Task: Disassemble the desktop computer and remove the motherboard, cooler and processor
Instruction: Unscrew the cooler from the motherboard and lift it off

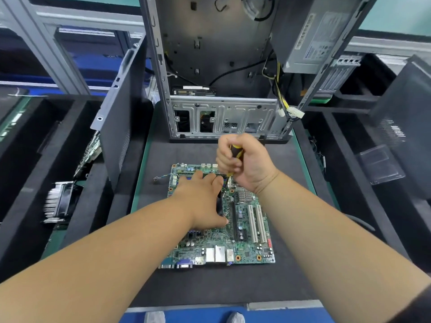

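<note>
The green motherboard (247,231) lies flat on the dark mat, outside the case. My left hand (200,199) rests palm-down on the black cooler (219,203) mounted on the board and hides most of it. My right hand (242,164) is closed in a fist around a yellow-and-black screwdriver (236,152), held upright with its tip down at the cooler's right edge. The processor is not visible. The emptied computer case (221,66) stands open behind the board.
The power supply (319,38) and loose cables (289,108) hang in the case. A detached side panel (116,108) leans at left. A heatsink with fan (59,201) lies in the left black foam tray. More black trays stand at right.
</note>
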`<act>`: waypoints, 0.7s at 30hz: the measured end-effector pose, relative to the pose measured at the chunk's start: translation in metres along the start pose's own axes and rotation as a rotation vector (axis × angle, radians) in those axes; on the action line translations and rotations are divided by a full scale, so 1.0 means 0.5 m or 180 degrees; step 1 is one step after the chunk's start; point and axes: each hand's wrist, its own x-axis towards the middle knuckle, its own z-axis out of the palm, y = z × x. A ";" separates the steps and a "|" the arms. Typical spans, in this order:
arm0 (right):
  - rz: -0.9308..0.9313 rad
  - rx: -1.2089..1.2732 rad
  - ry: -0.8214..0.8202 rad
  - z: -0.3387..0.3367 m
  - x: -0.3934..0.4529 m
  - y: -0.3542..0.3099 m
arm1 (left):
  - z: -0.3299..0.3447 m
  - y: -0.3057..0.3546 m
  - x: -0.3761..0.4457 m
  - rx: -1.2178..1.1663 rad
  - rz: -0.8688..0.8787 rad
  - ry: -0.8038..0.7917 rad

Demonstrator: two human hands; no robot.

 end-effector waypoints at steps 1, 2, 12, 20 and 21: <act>-0.0060 -0.0032 0.0216 0.001 -0.004 0.004 | 0.000 -0.001 0.001 -0.0002 -0.0009 -0.0017; -0.0135 -0.0077 0.0467 0.002 -0.008 0.010 | -0.001 -0.001 0.002 -0.0002 -0.0015 -0.0036; -0.0492 -0.0046 0.0914 0.033 -0.007 0.035 | -0.003 -0.001 0.002 -0.0132 0.0015 -0.0001; -0.0076 -0.0138 0.0436 -0.003 -0.016 0.003 | -0.008 -0.001 0.007 -0.0091 0.0024 -0.0095; -0.0114 -0.0264 0.0714 0.000 -0.024 0.008 | -0.007 -0.001 0.007 -0.0076 0.0020 -0.0098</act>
